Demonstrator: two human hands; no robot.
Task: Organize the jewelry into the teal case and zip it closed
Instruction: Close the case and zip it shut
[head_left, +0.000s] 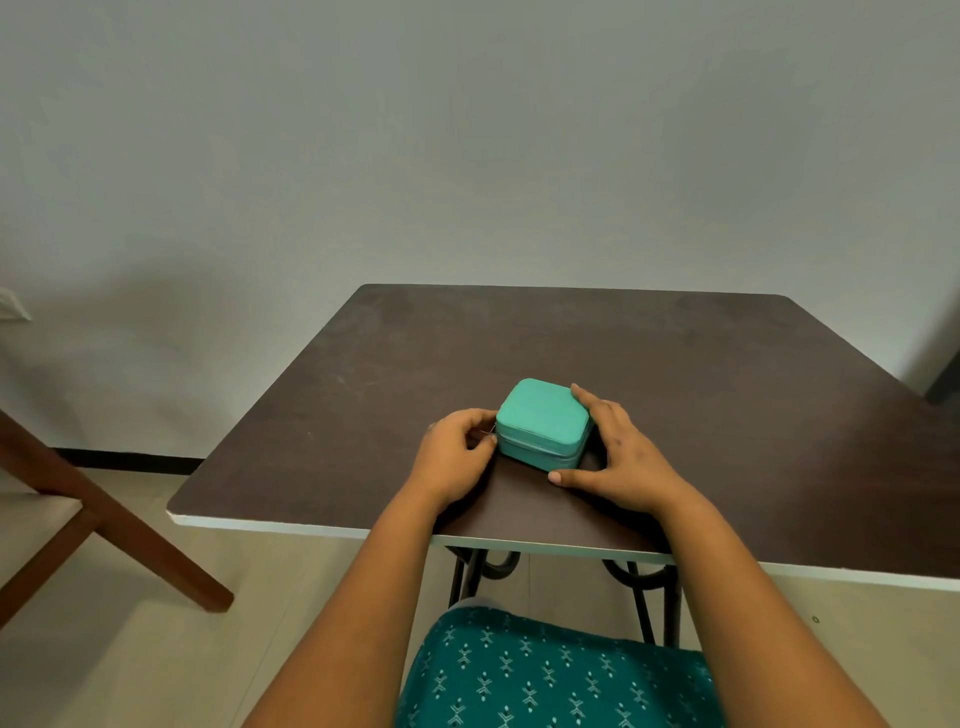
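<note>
While the teal case (543, 423) sits on the dark table (675, 374), near the front edge and a bit left of the middle, two hands are on it. The lid is down and flat on the case. A thin zip line runs round its side. The left hand (457, 452) is at the left corner of the case. Its fingers are curled in, and the thumb and first finger pinch a tiny metal bit, the zip pull (489, 431), right by the case. The pull is very small and hard to see well. I cannot tell if the zip is shut all the way round. The right hand (618, 454) is spread wide around the right side of the case. Its fingers lie along the far right edge and touch the case. Its thumb (563, 477) lies flat on the table by the front corner. Both arms reach in from the bottom. A lap in green cloth (550, 675) with small light marks shows below the table. A brown wood chair (104, 519) stands on the floor to the left, well apart from the table. A plain pale wall (467, 130) is behind it all.
</note>
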